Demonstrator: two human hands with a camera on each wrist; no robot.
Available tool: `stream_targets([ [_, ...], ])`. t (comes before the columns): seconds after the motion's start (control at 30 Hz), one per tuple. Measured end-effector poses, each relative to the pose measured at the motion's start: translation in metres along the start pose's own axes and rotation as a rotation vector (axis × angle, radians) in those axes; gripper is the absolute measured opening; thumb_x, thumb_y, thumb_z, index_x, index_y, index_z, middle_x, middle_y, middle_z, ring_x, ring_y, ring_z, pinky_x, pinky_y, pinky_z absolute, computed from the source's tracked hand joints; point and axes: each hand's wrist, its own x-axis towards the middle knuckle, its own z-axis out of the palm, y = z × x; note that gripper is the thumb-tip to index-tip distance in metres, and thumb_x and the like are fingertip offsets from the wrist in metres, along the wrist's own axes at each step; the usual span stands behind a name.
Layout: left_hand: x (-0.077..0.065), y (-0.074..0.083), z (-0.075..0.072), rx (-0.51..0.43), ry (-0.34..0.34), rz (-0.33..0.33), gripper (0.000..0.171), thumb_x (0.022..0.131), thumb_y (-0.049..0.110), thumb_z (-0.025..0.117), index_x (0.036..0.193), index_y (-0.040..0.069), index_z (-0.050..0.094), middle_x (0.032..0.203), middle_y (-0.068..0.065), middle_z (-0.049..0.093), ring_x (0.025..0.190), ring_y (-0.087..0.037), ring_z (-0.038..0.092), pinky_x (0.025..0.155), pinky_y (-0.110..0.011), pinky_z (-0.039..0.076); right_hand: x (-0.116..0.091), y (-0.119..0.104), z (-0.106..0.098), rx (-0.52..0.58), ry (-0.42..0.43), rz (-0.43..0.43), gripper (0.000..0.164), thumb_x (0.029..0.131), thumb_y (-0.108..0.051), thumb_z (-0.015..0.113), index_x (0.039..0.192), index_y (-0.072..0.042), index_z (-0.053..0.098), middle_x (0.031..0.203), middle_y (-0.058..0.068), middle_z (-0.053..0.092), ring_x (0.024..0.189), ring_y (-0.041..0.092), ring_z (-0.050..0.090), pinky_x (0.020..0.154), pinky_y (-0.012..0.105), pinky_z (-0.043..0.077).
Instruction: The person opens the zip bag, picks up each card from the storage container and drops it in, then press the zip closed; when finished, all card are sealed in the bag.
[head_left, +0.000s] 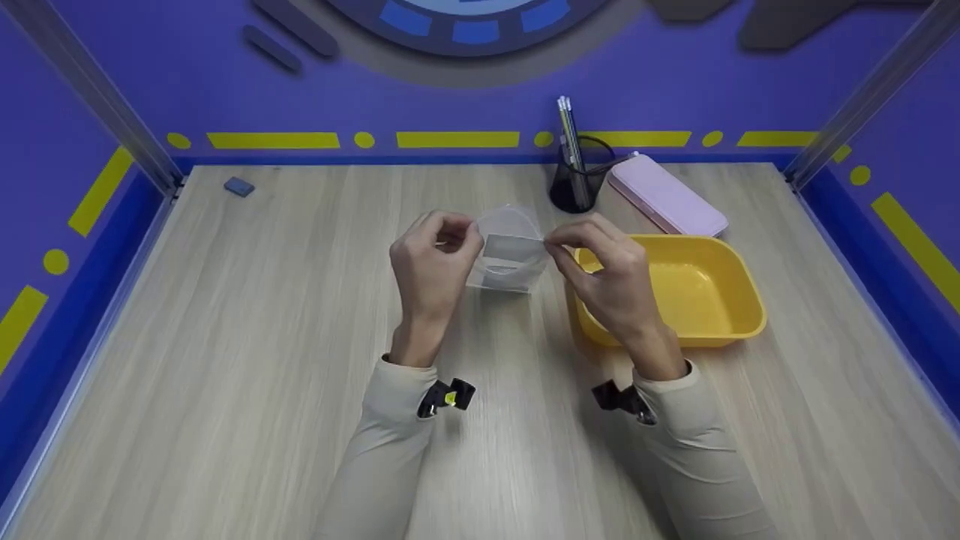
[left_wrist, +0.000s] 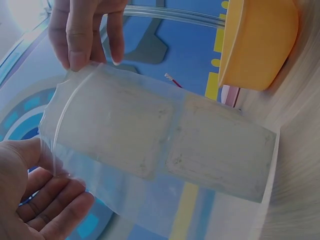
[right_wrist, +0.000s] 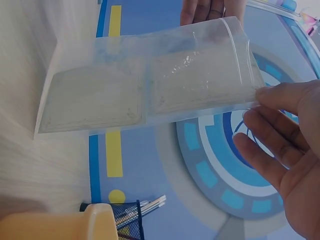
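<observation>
A clear plastic zip bag (head_left: pixel 508 264) is held up between my hands above the table. Two greyish rectangular panels show on or inside it in the left wrist view (left_wrist: pixel 120 122); which of the two I cannot tell. My left hand (head_left: pixel 435 266) pinches the left top corner near the zip strip between thumb and fingers. At the opposite top corner, my right hand (head_left: pixel 611 274) pinches the bag with thumb and index finger, its other fingers loose in the right wrist view. The bag hangs with its bottom edge close to the tabletop.
A yellow plastic bin (head_left: pixel 701 292) stands under and right of my right hand. Behind it are a black mesh pen cup (head_left: pixel 575 191) with pencils and a pink case (head_left: pixel 667 193). A small blue eraser-like block (head_left: pixel 239 187) lies at the far left. Blue walls border the table (head_left: pixel 262 337).
</observation>
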Motion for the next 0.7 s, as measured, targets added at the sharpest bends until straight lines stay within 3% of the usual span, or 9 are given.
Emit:
stream_targets([
  [0.27, 0.0009, 0.0001, -0.0005, 0.002, -0.004, -0.001, 0.005, 0.085, -0.004, 0.074, 0.084, 0.001, 0.076, 0.078, -0.005, 0.073, 0.069, -0.016, 0.07, 0.064, -0.027, 0.06, 0.0, 0.0003, -0.0027, -0.016, -0.073, 0.024, 0.015, 0.09, 0.01, 0.079, 0.101, 0.001, 0.076, 0.102, 0.009, 0.074, 0.093, 0.022, 0.071, 0.088, 0.02, 0.055],
  [0.7, 0.0016, 0.0011, -0.0015, -0.004, 0.0, -0.003, 0.005, 0.085, -0.005, 0.076, 0.085, 0.001, 0.076, 0.079, -0.005, 0.073, 0.069, -0.015, 0.07, 0.064, -0.027, 0.06, 0.0005, -0.0027, -0.0057, 0.027, -0.123, 0.026, 0.015, 0.092, 0.008, 0.077, 0.105, 0.0, 0.076, 0.105, 0.007, 0.075, 0.096, 0.023, 0.072, 0.09, 0.023, 0.056],
])
